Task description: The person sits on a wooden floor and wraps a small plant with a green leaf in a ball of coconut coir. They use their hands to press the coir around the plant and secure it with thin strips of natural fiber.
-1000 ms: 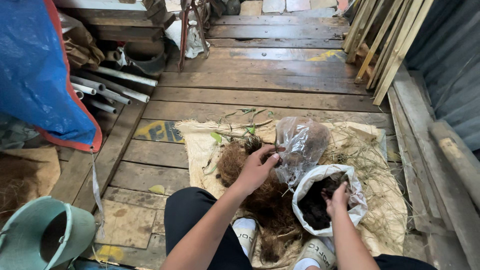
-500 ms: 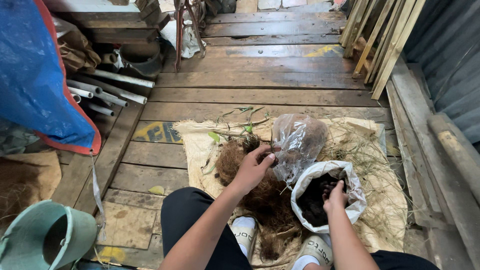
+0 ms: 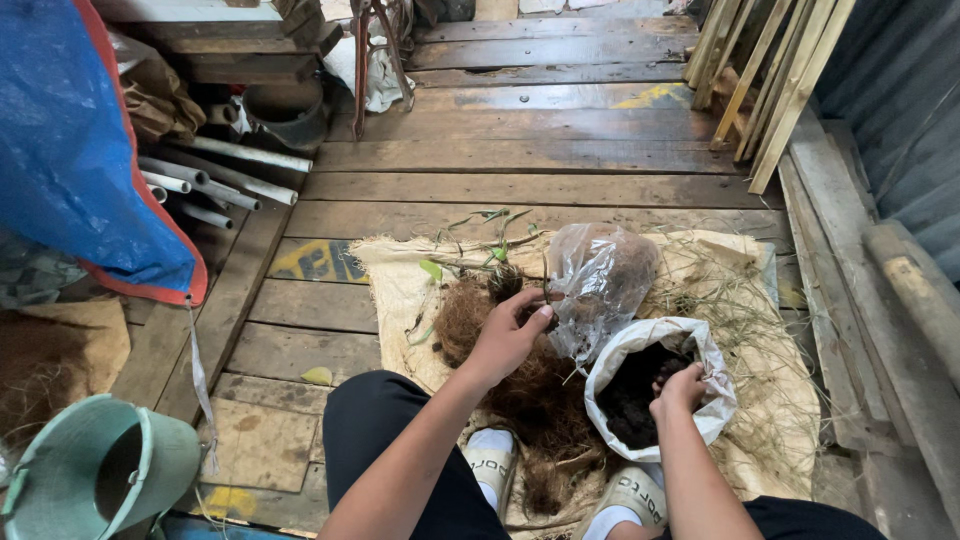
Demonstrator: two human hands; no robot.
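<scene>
Seated on plank floor (image 3: 520, 150), knees and white shoes at bottom edge. Left hand (image 3: 512, 335) curled, fingers closed on the edge of a clear plastic bag (image 3: 600, 280) at its left side, just above a brown fibre clump (image 3: 520, 385). Clear plastic bag stands upright and crumpled, brownish stuff inside, at centre of a burlap mat (image 3: 400, 275) spread on the floor. Right hand (image 3: 680, 390) dipped into mouth of a white sack (image 3: 640, 345), fingers bent down into dark soil (image 3: 630, 400); can't tell whether anything is pinched. White sack sits just right of the fibre clump, touching the clear bag's lower edge, mouth rolled open. Dry grass strands (image 3: 760, 330) scattered over right part of mat. Small green sprigs (image 3: 490, 235) at mat's top-left edge. Far left: blue tarp with red hem (image 3: 70, 160), white pipes (image 3: 215, 175) stacked beneath it, green watering can (image 3: 100, 470) in lower corner. Wooden slats (image 3: 770, 80) lean against corrugated wall at upper right. Dark tub (image 3: 285, 110) at upper left near planks.
</scene>
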